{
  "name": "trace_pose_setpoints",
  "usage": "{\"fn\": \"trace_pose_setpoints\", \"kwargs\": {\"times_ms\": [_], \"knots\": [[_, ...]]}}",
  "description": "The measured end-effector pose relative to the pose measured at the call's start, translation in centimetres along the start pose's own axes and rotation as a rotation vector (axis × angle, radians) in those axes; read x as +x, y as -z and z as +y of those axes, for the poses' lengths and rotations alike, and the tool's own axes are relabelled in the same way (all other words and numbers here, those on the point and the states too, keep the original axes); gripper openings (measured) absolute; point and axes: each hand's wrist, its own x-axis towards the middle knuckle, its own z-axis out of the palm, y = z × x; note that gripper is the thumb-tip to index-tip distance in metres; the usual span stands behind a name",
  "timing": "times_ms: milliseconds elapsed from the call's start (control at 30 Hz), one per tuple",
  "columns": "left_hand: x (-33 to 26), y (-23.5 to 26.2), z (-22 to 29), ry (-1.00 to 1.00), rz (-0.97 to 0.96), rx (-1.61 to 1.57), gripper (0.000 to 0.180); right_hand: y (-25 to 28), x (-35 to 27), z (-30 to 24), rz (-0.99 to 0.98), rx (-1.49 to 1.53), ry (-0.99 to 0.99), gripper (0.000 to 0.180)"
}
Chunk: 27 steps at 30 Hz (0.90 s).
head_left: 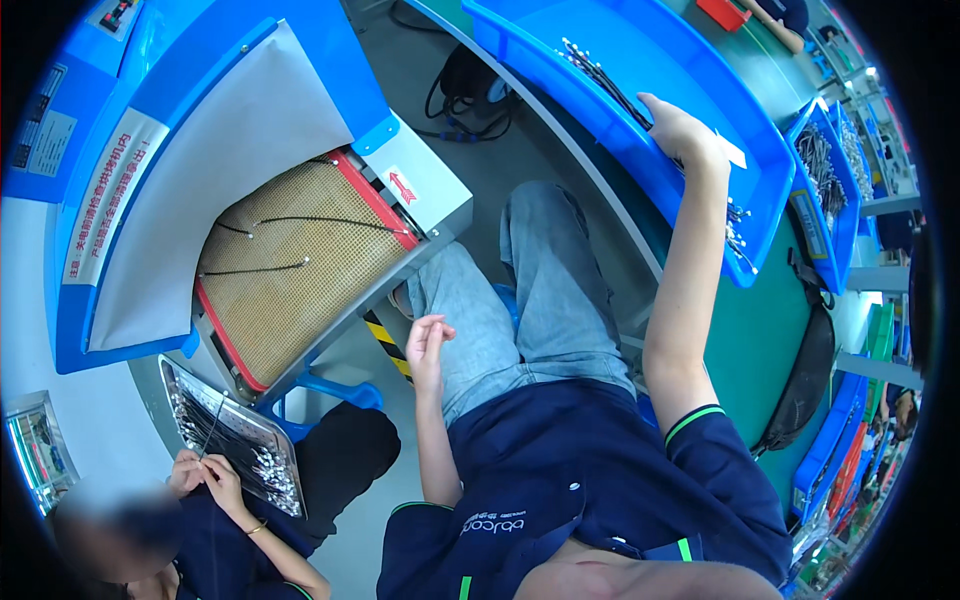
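My right hand (686, 132) reaches into a long blue bin (745, 130) on the right. It closes over a bundle of black cables (610, 85) with light-coloured connector ends. The cables stick out beyond my fingers, and more ends (735, 232) show below my wrist in the bin. My palm and forearm hide the bundle's middle. Above my left thigh, my left hand (428, 345) has loosely bent fingers, partly apart, with nothing visible in them. A mesh conveyor belt (300, 265) with red edges lies beyond it, carrying several black cables (330, 221).
The blue machine (340, 70) has a pale curtain (230, 150) over the belt. At lower left a co-worker's hands (208, 474) handle a cable over a metal tray (290, 435) of cables. Further blue bins (822, 180) and a black bag (803, 385) lie on the green table (750, 330).
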Motion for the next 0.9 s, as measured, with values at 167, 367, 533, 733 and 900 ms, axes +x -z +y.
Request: {"fn": "trace_pose_setpoints", "kwargs": {"times_ms": [167,367,533,733,900], "knots": [[-0.3,-1.8,-0.9,0.083,-0.119,0.073,0.017,0.3,1.2,-0.8,-0.079,-0.059,-0.048,0.043],[-1.4,-2.0,-2.3,0.147,-0.213,0.069,0.017,0.2,1.0,-0.6,-0.017,-0.040,-0.077,0.036],[-2.2,-1.5,-3.4,0.217,-0.220,0.090,0.017,-0.5,1.3,0.2,0.150,0.085,-0.091,0.037],[-2.3,-1.1,-3.9,0.229,-0.218,0.123,0.018,0.3,0.8,0.8,0.315,0.233,-0.086,0.030],[-1.9,-1.3,-3.8,0.235,-0.202,0.120,0.017,-0.3,1.6,2.3,0.347,0.289,-0.026,0.028]]}}
